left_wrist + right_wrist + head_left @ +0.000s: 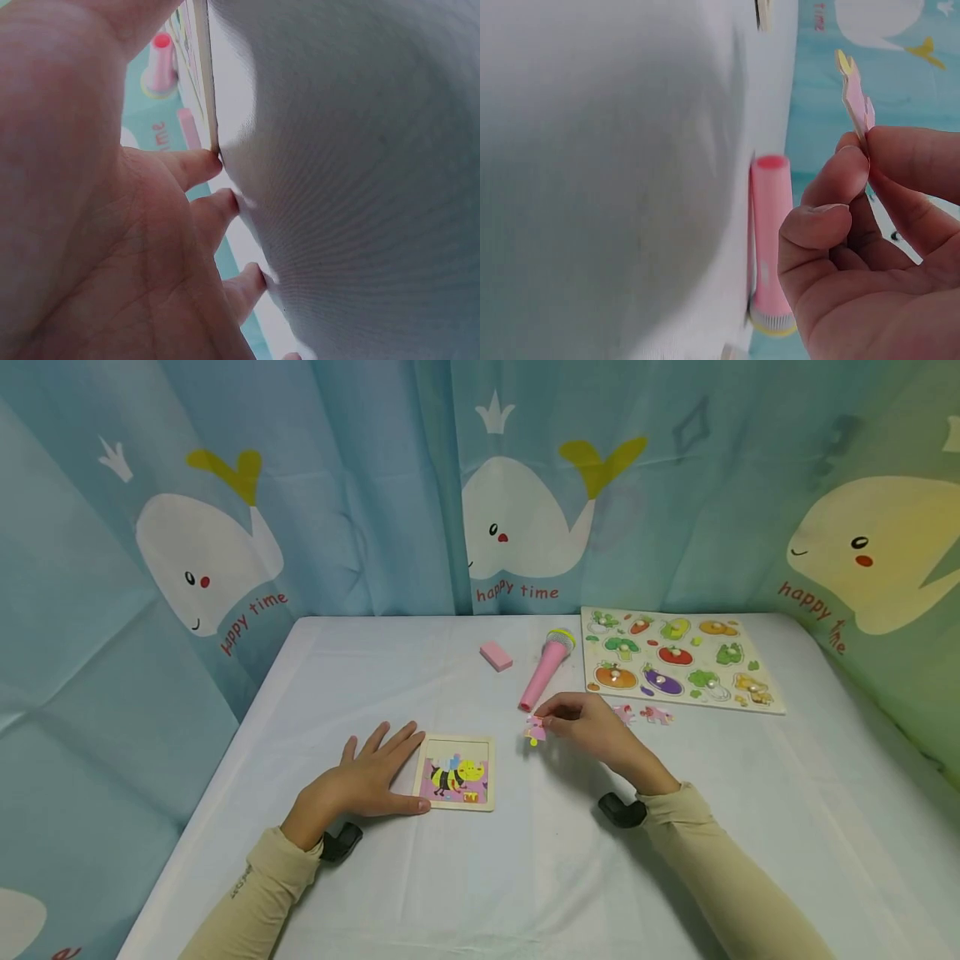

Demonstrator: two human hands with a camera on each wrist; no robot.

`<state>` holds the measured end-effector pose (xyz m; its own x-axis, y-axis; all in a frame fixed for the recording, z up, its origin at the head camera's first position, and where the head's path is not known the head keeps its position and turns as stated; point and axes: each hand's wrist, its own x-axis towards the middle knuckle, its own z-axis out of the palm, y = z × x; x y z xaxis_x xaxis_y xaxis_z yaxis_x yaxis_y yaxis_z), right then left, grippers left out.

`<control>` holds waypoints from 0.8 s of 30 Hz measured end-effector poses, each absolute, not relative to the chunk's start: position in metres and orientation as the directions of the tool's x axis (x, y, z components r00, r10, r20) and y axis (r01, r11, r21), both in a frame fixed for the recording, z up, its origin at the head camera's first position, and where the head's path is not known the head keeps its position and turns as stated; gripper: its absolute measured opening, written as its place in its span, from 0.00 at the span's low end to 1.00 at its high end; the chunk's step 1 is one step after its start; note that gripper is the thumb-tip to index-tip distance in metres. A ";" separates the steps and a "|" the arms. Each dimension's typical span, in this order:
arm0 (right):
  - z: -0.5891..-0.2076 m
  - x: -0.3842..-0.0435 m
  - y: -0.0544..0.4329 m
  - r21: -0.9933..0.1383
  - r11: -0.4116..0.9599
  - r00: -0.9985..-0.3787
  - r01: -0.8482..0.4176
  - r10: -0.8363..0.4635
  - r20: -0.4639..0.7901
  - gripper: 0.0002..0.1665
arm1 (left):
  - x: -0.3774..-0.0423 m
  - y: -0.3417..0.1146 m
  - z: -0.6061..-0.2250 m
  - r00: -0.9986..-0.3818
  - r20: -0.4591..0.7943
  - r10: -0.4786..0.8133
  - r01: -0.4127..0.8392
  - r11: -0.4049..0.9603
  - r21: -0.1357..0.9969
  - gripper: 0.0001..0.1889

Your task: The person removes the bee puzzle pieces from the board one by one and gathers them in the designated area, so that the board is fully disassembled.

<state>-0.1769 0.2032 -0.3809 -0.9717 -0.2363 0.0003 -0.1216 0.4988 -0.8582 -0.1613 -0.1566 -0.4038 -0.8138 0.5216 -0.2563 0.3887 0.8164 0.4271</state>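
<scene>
Pink piece (535, 732) in right hand (596, 731), bee puzzle (455, 777) against left hand (366, 782)

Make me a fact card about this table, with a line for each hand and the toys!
Left hand: spread out, touching the left edge of the bee puzzle
Right hand: pinching a pink piece above the table
Puzzle picture: a bee, with a gap along the top
Loose pieces: at least two, just in front of the veggie board
Microphone: pink, lying between the block and the veggie board
Block: pink, behind the bee puzzle
Curtain: blue, with whales
</scene>
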 end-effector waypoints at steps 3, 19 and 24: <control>-0.380 -0.177 0.212 -0.858 0.505 -0.978 -0.099 -0.208 -0.009 0.10 | -0.161 -0.156 -0.403 -0.814 -0.258 0.520 0.386 0.817 0.427 0.57; -0.369 -0.179 0.253 -0.859 0.511 -0.990 -0.030 -0.135 -0.046 0.15 | -0.161 -0.156 -0.404 -0.816 -0.265 0.513 0.379 0.822 0.424 0.57; -0.365 -0.181 0.267 -0.859 0.511 -0.992 -0.003 -0.113 -0.064 0.17 | -0.162 -0.156 -0.404 -0.814 -0.266 0.516 0.382 0.822 0.423 0.57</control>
<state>-0.1806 0.2668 -0.3646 -0.9915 -0.1129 -0.0640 -0.0028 0.5114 -0.8593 -0.1618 -0.1562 -0.4044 -0.8142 0.5159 -0.2663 0.3824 0.8217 0.4225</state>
